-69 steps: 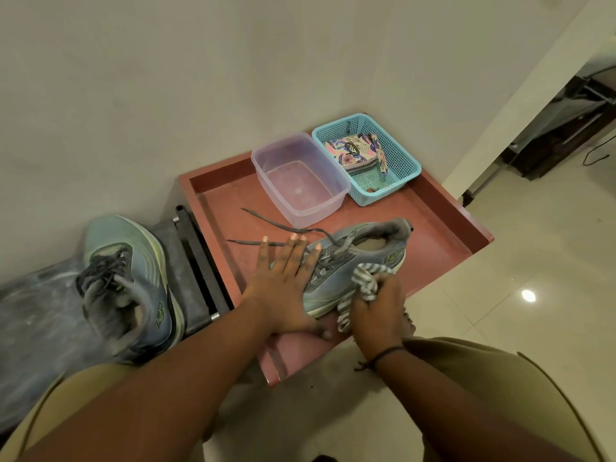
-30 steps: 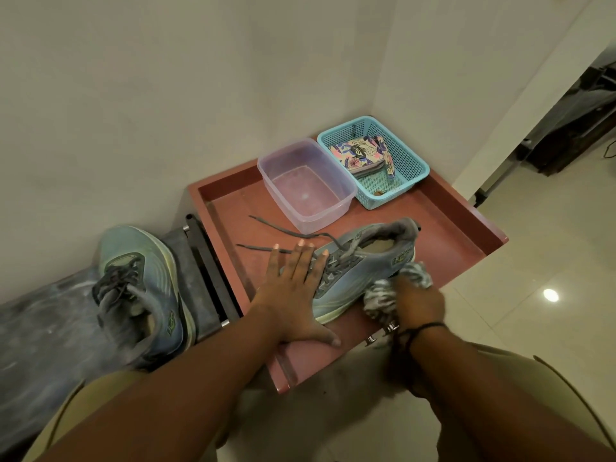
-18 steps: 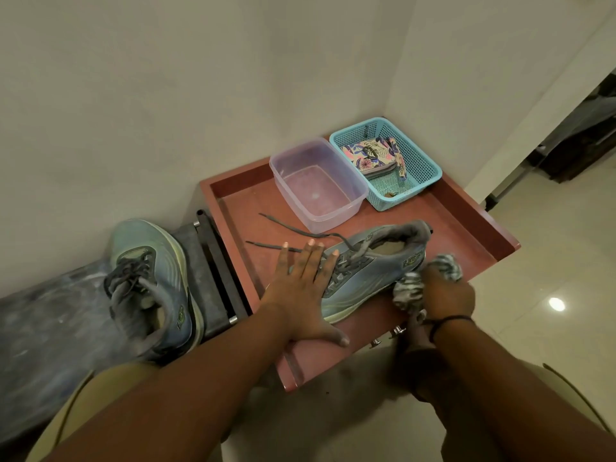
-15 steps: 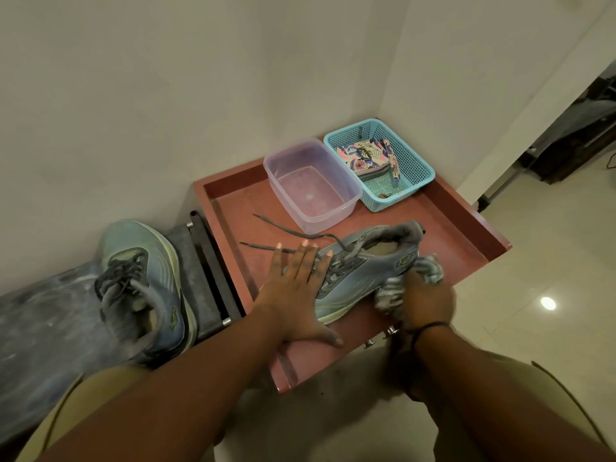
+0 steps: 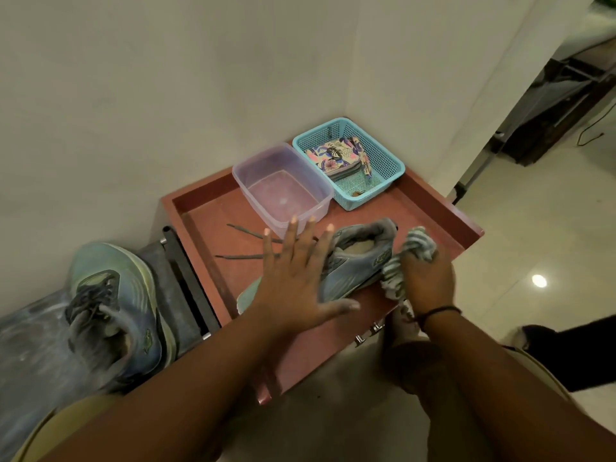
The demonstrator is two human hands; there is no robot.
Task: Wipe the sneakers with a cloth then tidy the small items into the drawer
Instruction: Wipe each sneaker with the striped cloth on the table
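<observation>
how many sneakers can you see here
2. One sneaker lies on the red tray top, under the left hand. The other sneaker sits on the dark surface to the left.

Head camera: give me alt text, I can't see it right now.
Left hand presses flat on a grey-blue sneaker on a red tray-top table while right hand rubs a striped cloth against its heel. Second sneaker sits left.

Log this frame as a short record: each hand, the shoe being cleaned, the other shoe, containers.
left hand: flat on the sneaker, fingers straight
right hand: grips striped cloth against the sneaker's heel side
second sneaker: off the red tray, at left
clear tub: on tray, looks empty
blue basket: holds patterned items
</observation>
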